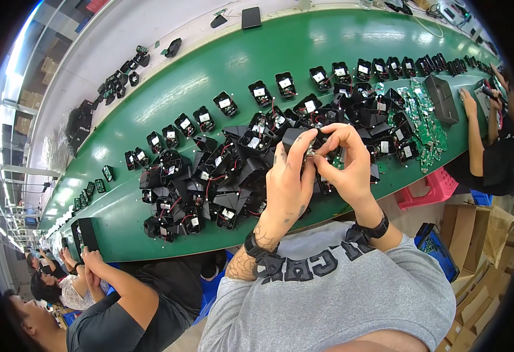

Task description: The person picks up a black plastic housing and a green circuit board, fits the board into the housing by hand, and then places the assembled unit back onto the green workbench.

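My left hand [288, 183] and my right hand [351, 169] meet above a heap of black plastic housings [248, 167]. Between them is a black plastic housing [292, 137], partly covered by my fingers. The left fingers close round it. Thumb and forefinger of the right hand pinch at a small shiny part [311, 151] at its opening; what exactly they grip is too small to tell. Many housings in the heap hold white-labelled parts and trail thin red wires.
Housings stand in a row [226, 104] along the green table [169, 100]. Green circuit boards [424, 126] are piled right, beside a black bin [442, 100]. Co-workers sit left [122, 293] and right [486, 141]. A pink stool [430, 188] and cardboard boxes [468, 234] are at right.
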A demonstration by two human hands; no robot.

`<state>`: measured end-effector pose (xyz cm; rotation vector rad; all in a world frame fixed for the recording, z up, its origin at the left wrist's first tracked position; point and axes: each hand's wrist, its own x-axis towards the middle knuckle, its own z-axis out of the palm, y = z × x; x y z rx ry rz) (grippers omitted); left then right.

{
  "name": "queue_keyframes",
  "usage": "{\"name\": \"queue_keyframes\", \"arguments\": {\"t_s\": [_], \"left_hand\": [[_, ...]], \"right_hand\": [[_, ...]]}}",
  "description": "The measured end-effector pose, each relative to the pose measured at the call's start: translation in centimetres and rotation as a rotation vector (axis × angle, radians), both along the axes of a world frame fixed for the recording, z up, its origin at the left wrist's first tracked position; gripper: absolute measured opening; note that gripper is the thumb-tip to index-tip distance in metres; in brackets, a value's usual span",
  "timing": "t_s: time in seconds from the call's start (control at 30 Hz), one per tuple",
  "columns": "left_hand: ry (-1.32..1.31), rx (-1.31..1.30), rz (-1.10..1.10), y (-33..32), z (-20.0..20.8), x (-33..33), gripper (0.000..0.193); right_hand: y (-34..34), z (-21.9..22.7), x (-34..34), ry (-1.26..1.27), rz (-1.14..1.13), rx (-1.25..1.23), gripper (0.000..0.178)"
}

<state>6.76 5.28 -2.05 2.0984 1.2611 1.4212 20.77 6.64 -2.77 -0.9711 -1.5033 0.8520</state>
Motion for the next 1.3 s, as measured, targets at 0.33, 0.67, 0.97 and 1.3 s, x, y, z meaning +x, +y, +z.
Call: {"name": "queue_keyframes", "arguments": {"t_s": [0.33,0.67,0.97,1.3], "left_hand": [[-0.038,-0.091,-0.032,-0.4,0.0,0.0,0.046],[0.038,-0.082,-0.042,-0.2,-0.8,-0.3,0.046],[0.029,-0.168,-0.027,-0.8,-0.5,0.2,0.046],[-0.571,-0.520,-0.180,-1.0,-1.6,1.4,0.054]], "right_hand": [[0.2,0.5,0.1,0.032,0.038,-0.076,0.031],[0.3,1.6,0.7,0.102,0.124,-0.231,0.031],[0.7,0.8,1.3,0.098,0.170,-0.307,0.032],[0.6,0.6,1.8,0.145,0.159,-0.289,0.028]]}}
